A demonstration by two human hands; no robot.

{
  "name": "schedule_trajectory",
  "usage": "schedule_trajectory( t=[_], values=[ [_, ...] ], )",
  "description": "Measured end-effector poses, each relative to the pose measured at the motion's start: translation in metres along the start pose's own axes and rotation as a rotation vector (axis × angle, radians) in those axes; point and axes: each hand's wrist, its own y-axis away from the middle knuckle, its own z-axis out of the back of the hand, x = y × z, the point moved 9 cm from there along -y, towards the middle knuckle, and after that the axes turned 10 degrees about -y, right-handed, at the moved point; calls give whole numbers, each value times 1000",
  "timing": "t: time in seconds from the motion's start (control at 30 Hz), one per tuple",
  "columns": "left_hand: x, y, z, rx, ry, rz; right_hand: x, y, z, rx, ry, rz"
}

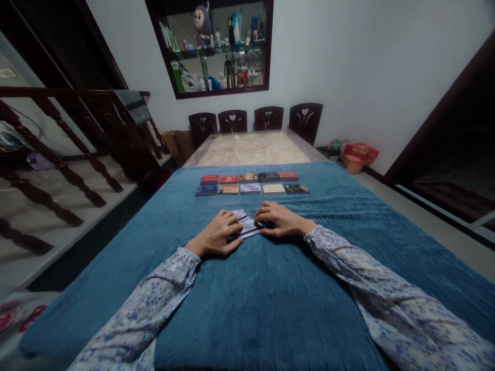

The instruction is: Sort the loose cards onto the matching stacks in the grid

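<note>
Pale cards (249,228) with a dark stripe lie spread on the blue cloth between my two hands. My left hand (219,233) rests at their left side, fingers curled over the edge of the cards. From the right, my right hand (279,219) pinches the cards' other side with bent fingers. How many cards overlap there I cannot tell. Beyond the hands stand two rows of card stacks. The nearer row includes a blue stack (207,190), a pale lilac stack (250,188) and a black stack (296,189). In the farther row are red stacks (229,179) and a brown-gold stack (248,178).
A blue cloth (240,299) covers the near part of the table; its marble top (255,147) shows at the far end. Dark chairs (268,118) stand behind it. A wooden railing (58,118) runs along the left, and an orange bin (352,164) stands at right.
</note>
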Motion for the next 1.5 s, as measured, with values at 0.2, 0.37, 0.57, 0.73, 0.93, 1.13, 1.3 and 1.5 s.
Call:
schedule_trajectory(
  t=[0.2,0.37,0.57,0.73,0.93,1.13,1.3,1.5],
  values=[
    [0,1,4,-69,-20,-24,5,0,2,-17,10,34],
    [2,2,10,-145,-47,-20,7,-1,7,-77,14,25],
    [14,4,5,-204,6,60,0,-2,12,-200,46,-17],
    [27,9,-4,-218,65,147,-18,0,9,-279,58,-50],
    [38,12,-12,-171,111,233,-27,1,6,-277,56,-154],
    [37,12,-12,-170,119,238,-21,2,8,-274,61,-240],
    [38,11,-14,-146,109,249,-21,2,7,-273,90,-244],
    [41,12,-18,-133,90,269,-26,2,1,-256,116,-255]
  ],
)
